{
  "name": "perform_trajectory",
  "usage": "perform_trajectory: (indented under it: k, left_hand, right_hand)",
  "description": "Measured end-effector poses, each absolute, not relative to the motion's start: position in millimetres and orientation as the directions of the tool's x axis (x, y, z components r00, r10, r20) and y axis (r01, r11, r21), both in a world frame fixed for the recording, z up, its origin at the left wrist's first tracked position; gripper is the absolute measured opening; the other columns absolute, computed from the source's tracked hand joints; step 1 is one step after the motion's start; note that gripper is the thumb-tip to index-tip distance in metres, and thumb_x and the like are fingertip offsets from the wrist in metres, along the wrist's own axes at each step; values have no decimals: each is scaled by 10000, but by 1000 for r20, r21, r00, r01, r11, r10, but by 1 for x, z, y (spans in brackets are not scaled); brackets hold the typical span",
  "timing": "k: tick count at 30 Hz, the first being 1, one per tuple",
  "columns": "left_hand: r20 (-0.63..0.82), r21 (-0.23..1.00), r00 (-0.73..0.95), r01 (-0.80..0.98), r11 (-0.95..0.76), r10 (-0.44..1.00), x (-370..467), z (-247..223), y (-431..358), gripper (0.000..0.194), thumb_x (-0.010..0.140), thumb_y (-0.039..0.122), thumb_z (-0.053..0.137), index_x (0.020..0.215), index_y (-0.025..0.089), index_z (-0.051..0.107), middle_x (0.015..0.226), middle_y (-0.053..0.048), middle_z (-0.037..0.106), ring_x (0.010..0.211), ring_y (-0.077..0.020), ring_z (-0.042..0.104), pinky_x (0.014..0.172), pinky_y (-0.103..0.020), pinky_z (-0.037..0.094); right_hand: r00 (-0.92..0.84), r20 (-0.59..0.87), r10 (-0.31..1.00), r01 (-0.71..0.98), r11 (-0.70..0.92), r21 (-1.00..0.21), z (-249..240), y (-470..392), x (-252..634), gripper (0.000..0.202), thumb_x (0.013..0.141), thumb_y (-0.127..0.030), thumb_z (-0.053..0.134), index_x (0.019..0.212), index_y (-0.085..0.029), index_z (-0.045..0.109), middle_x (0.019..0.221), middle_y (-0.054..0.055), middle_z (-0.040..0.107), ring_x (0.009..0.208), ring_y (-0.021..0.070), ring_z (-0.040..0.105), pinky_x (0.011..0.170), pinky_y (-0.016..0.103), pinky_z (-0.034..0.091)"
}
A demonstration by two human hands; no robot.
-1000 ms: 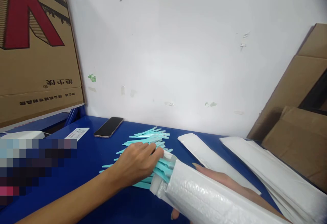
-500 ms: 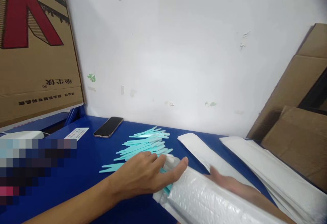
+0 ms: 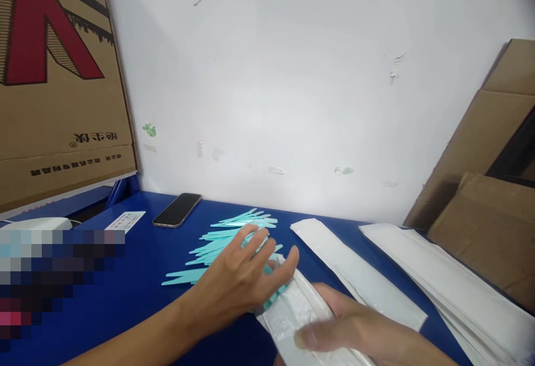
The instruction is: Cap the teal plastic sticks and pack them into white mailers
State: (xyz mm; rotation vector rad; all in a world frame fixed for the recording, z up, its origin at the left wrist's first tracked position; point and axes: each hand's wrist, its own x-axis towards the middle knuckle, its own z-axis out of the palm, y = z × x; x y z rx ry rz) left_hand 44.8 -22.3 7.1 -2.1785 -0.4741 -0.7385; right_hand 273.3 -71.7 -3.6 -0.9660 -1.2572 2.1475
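My left hand [image 3: 240, 279] lies open over the near end of a spread of thin teal plastic sticks [image 3: 228, 239] on the blue table [image 3: 142, 260], fingers apart, its thumb against the mouth of a white pouch [image 3: 292, 316]. A few teal stick ends poke out of that mouth. My right hand [image 3: 355, 330] grips the pouch from the right, low at the bottom edge of the view, and is blurred.
A single white pouch [image 3: 355, 271] lies to the right, with a stack of white pouches [image 3: 451, 288] beyond it beside brown cardboard boxes [image 3: 493, 188]. A phone [image 3: 177, 209] and a white card [image 3: 125, 221] lie at the back left under a large printed carton [image 3: 58, 93].
The pouch has dropped from a raised tilt to nearly flat on the table. My right hand moved over its top. My left hand opened and shifted slightly back onto the sticks.
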Motion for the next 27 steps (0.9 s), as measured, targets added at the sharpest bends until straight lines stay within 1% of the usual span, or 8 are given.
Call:
perform_trajectory:
  k: [2, 4, 6, 9, 12, 15, 21, 27]
  left_hand:
    - [641, -543, 753, 582, -606, 148, 42, 10, -21, 553, 874, 7, 581, 1391, 199, 535, 1226, -164, 659, 1207, -365, 593, 999, -600, 489]
    - [646, -528, 738, 617, -584, 196, 40, 14, -21, 727, 838, -41, 584, 1485, 254, 433, 1456, -216, 497, 1373, -435, 443, 1042, -663, 421]
    - [687, -492, 697, 654, -574, 205, 39, 17, -21, 859, 812, -76, 599, 1532, 317, 347, 1575, -229, 327, 1451, -478, 307, 1059, -689, 380]
    - [797, -412, 587, 701, -582, 142, 38, 20, -20, 895, 793, -104, 621, 1509, 364, 357, 1622, -200, 219, 1474, -475, 261, 1078, -659, 377]
    - [835, -372, 542, 682, -630, 95, 38, 20, -21, 799, 807, -79, 619, 1462, 328, 409, 1601, -195, 224, 1477, -463, 259, 1081, -641, 384]
    - [786, -353, 606, 607, -712, 126, 39, 18, -26, 688, 844, -7, 597, 1451, 264, 418, 1543, -226, 263, 1486, -477, 206, 1077, -667, 372]
    - [730, -334, 667, 539, -773, 150, 41, 12, -32, 612, 835, 7, 537, 1407, 211, 462, 1490, -241, 290, 1486, -458, 185, 1068, -659, 377]
    - [690, -290, 691, 537, -792, 216, 39, 9, -30, 619, 826, 15, 513, 1413, 202, 461, 1510, -235, 274, 1490, -439, 151, 1075, -669, 361]
  right_hand:
    - [-639, -317, 701, -68, -463, -884, -2, -71, 273, 588, 732, -268, 858, 1240, -125, 597, 1008, 119, 785, 946, 248, 749, 792, 295, 535]
    - [-611, -316, 726, -78, -452, -888, -1, -70, 273, 614, 736, -268, 859, 1250, -107, 564, 1050, 160, 780, 975, 270, 750, 792, 311, 543]
    - [-587, -301, 751, -95, -433, -896, 0, -69, 276, 627, 756, -286, 851, 1268, -100, 541, 1066, 178, 776, 989, 275, 746, 785, 312, 546]
    - [-547, -244, 801, -138, -374, -917, 3, -66, 283, 615, 820, -313, 810, 1328, -132, 515, 1096, 166, 771, 963, 244, 747, 772, 295, 551]
    - [-463, -196, 865, -203, -318, -926, 13, -65, 292, 488, 866, -314, 768, 1297, -196, 572, 1114, 112, 771, 825, 190, 754, 729, 276, 568]
    - [-354, -139, 925, -304, -255, -918, 31, -67, 302, 398, 851, -316, 763, 1220, -208, 659, 1129, 89, 766, 820, 200, 752, 687, 262, 585]
    - [-277, -120, 953, -401, -228, -887, 49, -66, 320, 441, 869, -432, 696, 1223, -172, 724, 951, 111, 793, 695, 174, 714, 607, 216, 576]
    - [-237, -16, 971, -401, -113, -909, 40, -62, 323, 346, 922, -401, 654, 1211, -227, 731, 1050, 96, 783, 849, 209, 726, 713, 266, 593]
